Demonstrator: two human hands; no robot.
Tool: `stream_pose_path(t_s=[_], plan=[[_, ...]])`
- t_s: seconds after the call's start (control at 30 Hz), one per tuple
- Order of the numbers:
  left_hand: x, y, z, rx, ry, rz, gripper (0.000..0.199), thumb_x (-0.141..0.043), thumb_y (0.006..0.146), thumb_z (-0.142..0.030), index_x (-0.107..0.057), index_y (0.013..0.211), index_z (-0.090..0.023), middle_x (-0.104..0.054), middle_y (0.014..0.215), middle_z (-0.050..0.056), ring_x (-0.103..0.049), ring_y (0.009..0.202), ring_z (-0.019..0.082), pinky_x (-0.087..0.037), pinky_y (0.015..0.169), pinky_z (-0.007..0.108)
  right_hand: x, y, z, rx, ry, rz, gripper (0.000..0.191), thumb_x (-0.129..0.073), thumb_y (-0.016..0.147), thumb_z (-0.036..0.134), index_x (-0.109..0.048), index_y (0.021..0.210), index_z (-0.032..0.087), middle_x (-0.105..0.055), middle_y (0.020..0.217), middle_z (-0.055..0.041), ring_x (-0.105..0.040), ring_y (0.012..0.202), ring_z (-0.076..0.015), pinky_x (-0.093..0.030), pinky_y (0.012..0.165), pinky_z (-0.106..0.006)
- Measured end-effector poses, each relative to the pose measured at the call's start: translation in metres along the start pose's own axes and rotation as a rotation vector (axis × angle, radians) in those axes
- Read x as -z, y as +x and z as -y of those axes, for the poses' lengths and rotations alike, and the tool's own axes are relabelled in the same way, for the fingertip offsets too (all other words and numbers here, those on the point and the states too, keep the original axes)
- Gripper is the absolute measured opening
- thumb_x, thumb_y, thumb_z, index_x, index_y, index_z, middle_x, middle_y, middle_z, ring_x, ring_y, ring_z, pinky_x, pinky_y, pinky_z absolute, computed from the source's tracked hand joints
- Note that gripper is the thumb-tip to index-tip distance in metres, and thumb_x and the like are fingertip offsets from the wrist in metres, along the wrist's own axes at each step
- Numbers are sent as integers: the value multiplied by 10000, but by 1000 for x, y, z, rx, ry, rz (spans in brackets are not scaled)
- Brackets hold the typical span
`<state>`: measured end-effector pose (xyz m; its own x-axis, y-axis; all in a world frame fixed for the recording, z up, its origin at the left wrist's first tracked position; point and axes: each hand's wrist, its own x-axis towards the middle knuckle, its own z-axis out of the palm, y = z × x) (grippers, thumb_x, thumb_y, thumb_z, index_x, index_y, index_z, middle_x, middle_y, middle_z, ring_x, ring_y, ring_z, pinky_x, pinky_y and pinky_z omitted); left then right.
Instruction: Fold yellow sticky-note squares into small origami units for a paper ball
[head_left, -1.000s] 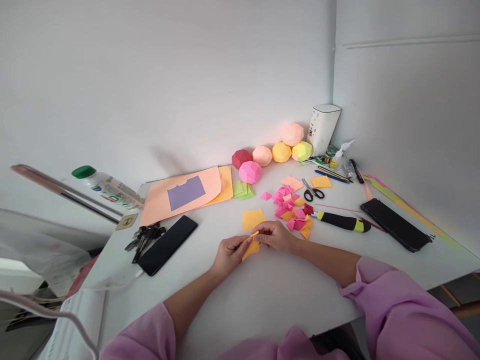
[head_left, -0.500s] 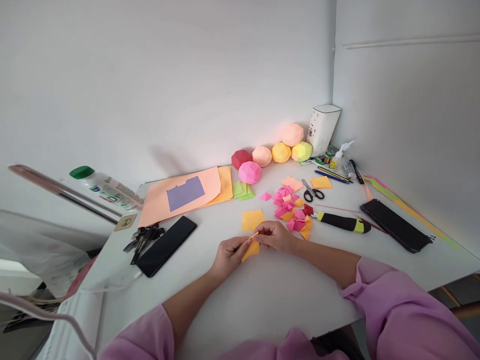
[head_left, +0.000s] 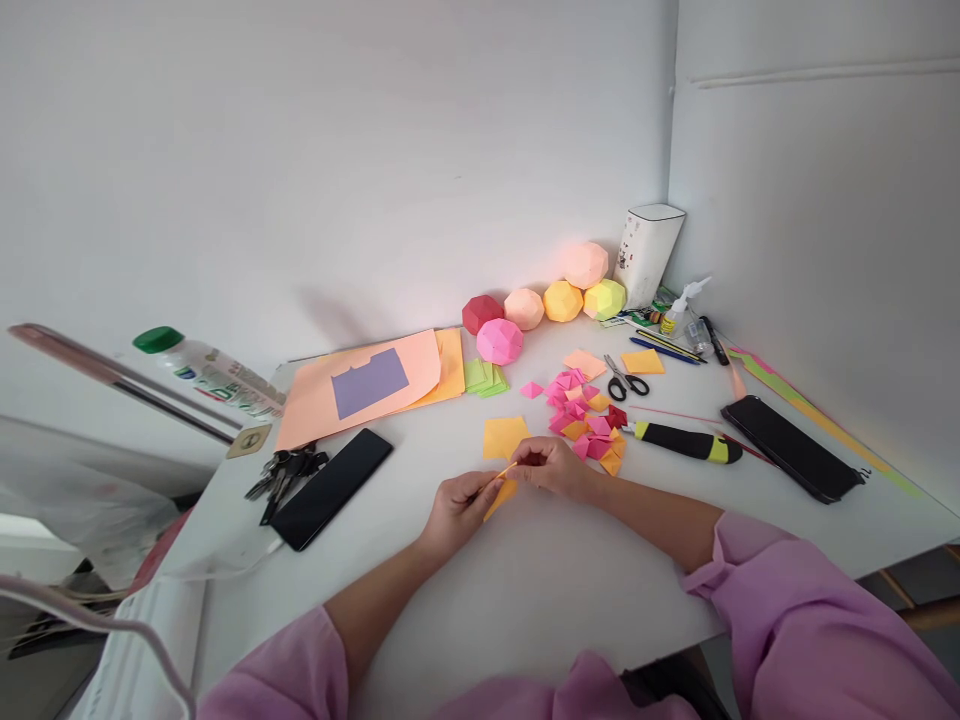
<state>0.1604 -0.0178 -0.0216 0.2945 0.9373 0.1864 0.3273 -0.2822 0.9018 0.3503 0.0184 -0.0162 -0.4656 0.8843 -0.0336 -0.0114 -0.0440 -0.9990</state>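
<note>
My left hand (head_left: 463,510) pinches a small folded piece of orange paper (head_left: 508,469), seen edge-on above the table. My right hand (head_left: 553,467) has its fingertips closed on the other end of the same piece. Beneath the hands lies an orange paper square (head_left: 500,499), partly hidden by them. Just beyond is another orange square (head_left: 505,437), flat on the table. To the right of my right hand sits a pile of folded pink, orange and peach paper pieces (head_left: 576,395).
Scissors (head_left: 626,379) and a black-and-yellow cutter (head_left: 686,442) lie to the right, near a black case (head_left: 793,450). A phone (head_left: 332,490) and keys (head_left: 287,475) lie left. Faceted paper balls (head_left: 499,342) line the wall, beside green paper squares (head_left: 485,377) and large peach sheets (head_left: 307,400).
My right fingers have shifted slightly along the folded orange paper, which now looks thinner and more edge-on. The camera view has tilted a little; the rest stays in place.
</note>
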Motion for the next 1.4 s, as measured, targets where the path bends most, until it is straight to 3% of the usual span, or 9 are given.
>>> stream_pose_path(t_s=[0.4, 0.67, 0.87, 0.97, 1.13, 1.3, 1.4], plan=[[0, 0, 1, -2, -3, 3, 338, -507, 861, -406, -718, 781, -154, -584, 562, 0, -470, 490, 106, -380, 458, 220, 2, 0, 2, 10, 19, 33, 260, -738, 673, 360, -579, 711, 157, -436, 594, 57, -372, 522, -68, -283, 465, -211], [1, -1, -4, 112, -83, 9, 339, -510, 857, -417, -705, 740, -165, -475, 482, -22, -362, 420, 85, -301, 371, 205, 3, -2, 5, -10, 46, 47, 265, -628, 780, 420, -597, 755, 158, -434, 556, 48, -376, 505, -76, -295, 472, -220], [1, -1, -2, 160, -100, -12, 342, -532, 840, -436, -711, 747, -160, -497, 480, -29, -376, 403, 79, -304, 371, 205, 2, 0, 3, 3, 130, 13, 272, -548, 836, 424, -591, 806, 156, -507, 650, 21, -432, 510, -70, -315, 463, -208], [1, -1, -1, 174, -112, 0, 339, -535, 835, -445, -709, 757, -164, -498, 482, -33, -373, 398, 80, -306, 381, 212, 0, -1, 1, 18, 86, 40, 236, -602, 808, 388, -601, 880, 163, -522, 681, 22, -468, 541, -76, -362, 490, -207], [2, -1, -5, 193, -129, 49, 358, -512, 848, -444, -687, 738, -152, -433, 458, -39, -338, 407, 79, -275, 387, 210, -3, -4, 1, 40, -32, 65, 243, -618, 795, 379, -633, 791, 137, -522, 606, 21, -480, 522, -85, -376, 495, -220], [1, 0, -8, 144, -86, -42, 303, -566, 817, -424, -655, 742, -145, -597, 642, 21, -487, 567, 118, -397, 509, 229, -3, -3, 1, 35, -31, 42, 253, -627, 782, 387, -650, 780, 135, -525, 578, 22, -478, 509, -86, -370, 482, -218], [0, 0, -7, 135, -84, -55, 270, -573, 816, -407, -622, 766, -147, -591, 678, 21, -495, 595, 116, -411, 534, 226, -3, -2, 1, 38, -31, 34, 252, -626, 783, 382, -662, 786, 133, -526, 570, 20, -476, 508, -86, -367, 479, -216]])
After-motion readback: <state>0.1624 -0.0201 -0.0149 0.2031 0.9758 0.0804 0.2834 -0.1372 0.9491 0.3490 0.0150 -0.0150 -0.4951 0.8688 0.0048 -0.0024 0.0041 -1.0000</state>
